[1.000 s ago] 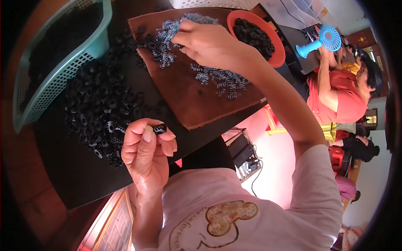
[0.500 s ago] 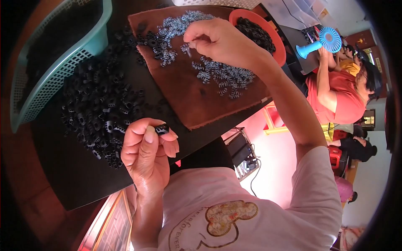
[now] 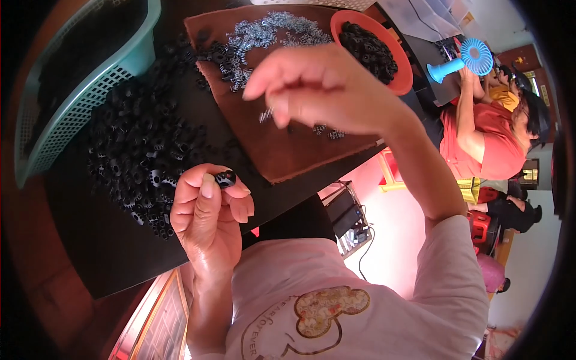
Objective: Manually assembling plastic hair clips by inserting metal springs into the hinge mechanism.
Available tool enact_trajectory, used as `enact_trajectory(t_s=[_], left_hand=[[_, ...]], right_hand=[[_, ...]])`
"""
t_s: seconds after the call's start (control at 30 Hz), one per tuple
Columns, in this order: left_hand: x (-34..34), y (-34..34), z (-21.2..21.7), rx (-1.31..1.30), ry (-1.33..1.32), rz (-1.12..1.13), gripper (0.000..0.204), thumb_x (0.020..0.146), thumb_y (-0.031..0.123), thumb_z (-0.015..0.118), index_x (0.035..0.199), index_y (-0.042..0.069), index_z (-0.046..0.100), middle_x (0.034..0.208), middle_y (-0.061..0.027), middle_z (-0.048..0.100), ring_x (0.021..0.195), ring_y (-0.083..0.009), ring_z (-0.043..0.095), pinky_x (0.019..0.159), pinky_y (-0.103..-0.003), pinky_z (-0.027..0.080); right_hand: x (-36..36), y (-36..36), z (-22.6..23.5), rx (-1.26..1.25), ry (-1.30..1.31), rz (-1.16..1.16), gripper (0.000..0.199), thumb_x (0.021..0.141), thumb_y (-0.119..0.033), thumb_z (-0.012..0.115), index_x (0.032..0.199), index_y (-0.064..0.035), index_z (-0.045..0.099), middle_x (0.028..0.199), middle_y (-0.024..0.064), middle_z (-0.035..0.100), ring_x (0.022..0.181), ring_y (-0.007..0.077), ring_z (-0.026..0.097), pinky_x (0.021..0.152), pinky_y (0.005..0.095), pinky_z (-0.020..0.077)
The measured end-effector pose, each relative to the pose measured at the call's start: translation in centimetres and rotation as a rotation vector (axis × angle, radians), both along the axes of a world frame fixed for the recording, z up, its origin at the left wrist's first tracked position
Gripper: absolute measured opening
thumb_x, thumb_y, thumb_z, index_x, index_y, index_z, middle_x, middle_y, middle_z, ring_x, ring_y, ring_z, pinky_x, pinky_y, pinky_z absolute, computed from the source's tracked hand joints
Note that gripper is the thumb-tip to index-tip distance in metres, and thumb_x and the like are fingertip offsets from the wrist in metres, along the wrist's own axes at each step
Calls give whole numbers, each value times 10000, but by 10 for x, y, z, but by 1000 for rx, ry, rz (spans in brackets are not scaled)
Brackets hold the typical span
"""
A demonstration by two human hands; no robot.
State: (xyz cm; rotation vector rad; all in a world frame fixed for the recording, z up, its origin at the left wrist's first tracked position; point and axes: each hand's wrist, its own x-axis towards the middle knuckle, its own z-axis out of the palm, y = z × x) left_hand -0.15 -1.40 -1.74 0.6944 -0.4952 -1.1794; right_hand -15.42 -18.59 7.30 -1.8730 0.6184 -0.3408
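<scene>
My left hand is raised at the near edge of the dark table, its thumb and index finger pinching a small hollow black plastic part. Its other fingers curl loosely below. Motion blurs my right hand, which hovers over a brown cloth. A small metal spring shows at its thumb tip and seems pinched there; the index finger stretches out beyond. Behind that hand, a heap of loose springs lies on the cloth, and the hand partly covers others.
Many loose black parts are piled left on the table, beside a green perforated basket. An orange-red bowl of black parts stands at the cloth's far right. Another person sits to the right, near a blue hand fan.
My right hand has moved nearer to me from the spring heap, its index finger now stretched out, with a spring at the thumb. My left hand keeps the black part, barely shifted.
</scene>
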Motion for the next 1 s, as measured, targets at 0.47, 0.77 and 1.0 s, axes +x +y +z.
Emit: enact_trajectory(t_s=[0.47, 0.77, 1.0], left_hand=[[0, 0, 1, 18, 70, -15, 260, 1022, 205, 506, 1098, -37, 563, 810, -107, 662, 570, -115, 522, 597, -287, 485], [-1, -1, 1, 16, 87, -21, 251, 1021, 205, 511, 1081, -32, 569, 794, -97, 660, 560, -110, 522, 575, -266, 480], [3, 2, 2, 21, 109, -11, 248, 1020, 205, 514, 1073, -28, 578, 812, -82, 650, 568, -114, 536, 564, -262, 481]], right_hand=[[21, 48, -17, -26, -180, 127, 164, 876, 17, 496, 1024, 60, 553, 713, 121, 666, 698, 167, 713, 590, 279, 525], [25, 57, -22, -63, -225, 138, 110, 914, 4, 489, 1016, 31, 522, 680, 116, 675, 642, 186, 705, 554, 290, 531], [22, 53, -19, -166, -72, 144, 196, 924, -150, 637, 1045, -9, 575, 745, 91, 633, 632, 208, 672, 531, 303, 490]])
